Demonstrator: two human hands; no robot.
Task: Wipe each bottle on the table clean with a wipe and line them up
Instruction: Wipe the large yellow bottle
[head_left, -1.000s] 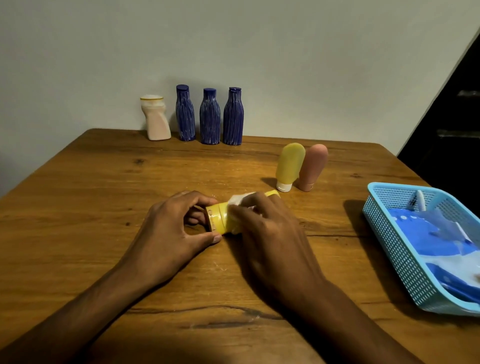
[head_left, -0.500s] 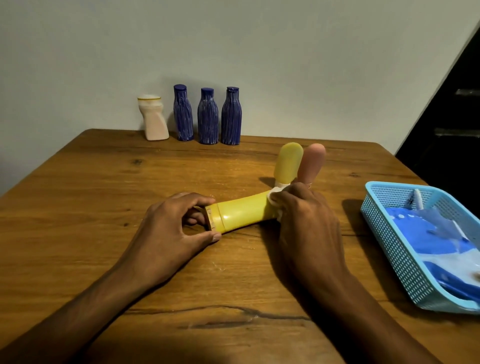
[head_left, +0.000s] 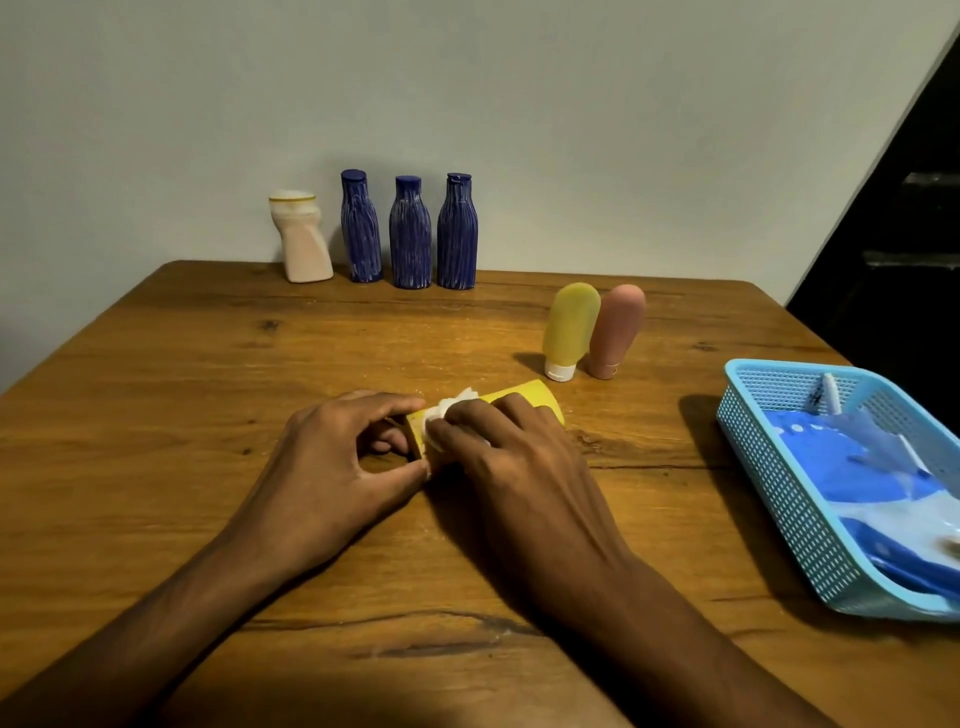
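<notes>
A yellow bottle (head_left: 524, 400) lies on its side on the wooden counter (head_left: 156, 395), in front of the yellow tube (head_left: 569, 327) that stands cap-down. The left hand (head_left: 332, 467) curls its fingers and thumb round the bottle's near end, its grip pinching that end. The right hand (head_left: 514, 467) lies over the bottle's middle, its grip pressing a white wipe (head_left: 449, 410) against the bottle; only the far end shows beyond the fingers. A pink tube (head_left: 615, 327) touches the yellow tube's right side. Right of both sits a blue basket (head_left: 769, 467).
</notes>
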